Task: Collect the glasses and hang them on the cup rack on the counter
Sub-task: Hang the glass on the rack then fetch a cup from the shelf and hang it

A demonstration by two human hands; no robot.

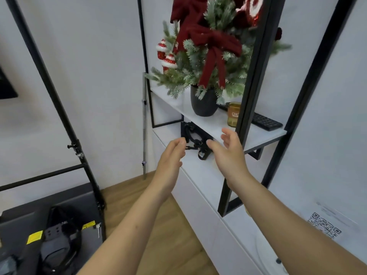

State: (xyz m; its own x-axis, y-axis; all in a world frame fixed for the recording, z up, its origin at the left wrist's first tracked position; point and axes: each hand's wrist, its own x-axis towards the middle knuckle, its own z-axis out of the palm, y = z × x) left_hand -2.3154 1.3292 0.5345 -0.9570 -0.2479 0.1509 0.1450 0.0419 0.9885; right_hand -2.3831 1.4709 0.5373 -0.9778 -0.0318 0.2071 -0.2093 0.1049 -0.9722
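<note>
White shelving (200, 114) with a black frame is faced. Both hands are held open and empty below it, left hand (172, 155) and right hand (228, 153). An amber glass (233, 114) stands beside the dark plant pot (203, 103). Probably light, smooth and breakable, it is best gripped around its sides.

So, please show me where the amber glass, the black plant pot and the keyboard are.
amber glass (232, 114), head view, on its front wall.
black plant pot (203, 104), head view, on its belly.
keyboard (265, 122), head view, on its keys.
</note>
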